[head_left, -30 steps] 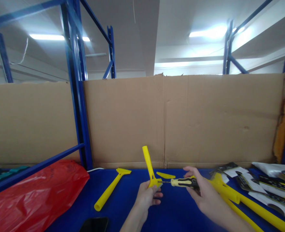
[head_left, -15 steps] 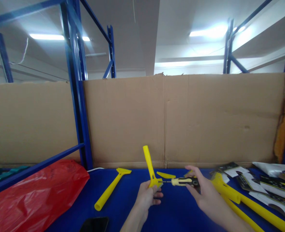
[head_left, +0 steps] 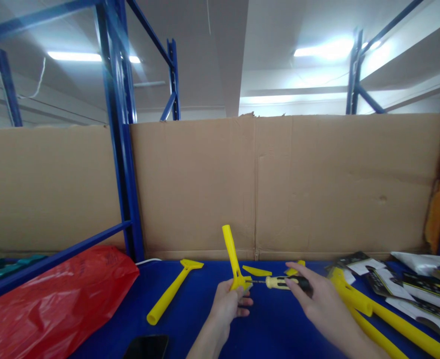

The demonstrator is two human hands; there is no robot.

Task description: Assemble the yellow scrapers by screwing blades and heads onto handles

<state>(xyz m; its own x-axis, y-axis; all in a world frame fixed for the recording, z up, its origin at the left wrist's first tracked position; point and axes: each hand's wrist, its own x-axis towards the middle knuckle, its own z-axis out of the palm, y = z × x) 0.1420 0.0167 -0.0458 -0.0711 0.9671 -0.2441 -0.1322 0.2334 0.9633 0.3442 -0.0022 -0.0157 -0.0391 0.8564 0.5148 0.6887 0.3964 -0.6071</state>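
Red bag (head_left: 66, 299) far left | yellow piece (head_left: 291, 272) partly behind right hand (head_left: 317, 296) | left hand (head_left: 224, 305) gripping yellow tool (head_left: 231, 252), right holding screwdriver (head_left: 276, 282)

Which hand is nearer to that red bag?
Left. The left hand, holding a yellow tool, is to the right of the red bag; the right hand, at the screwdriver, is farther off to the right.

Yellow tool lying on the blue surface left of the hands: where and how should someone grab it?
Probably around the middle of its long round handle, from above: the yellow tool lies down, that stretch is uncovered, and its wide flat head points away from the wearer.
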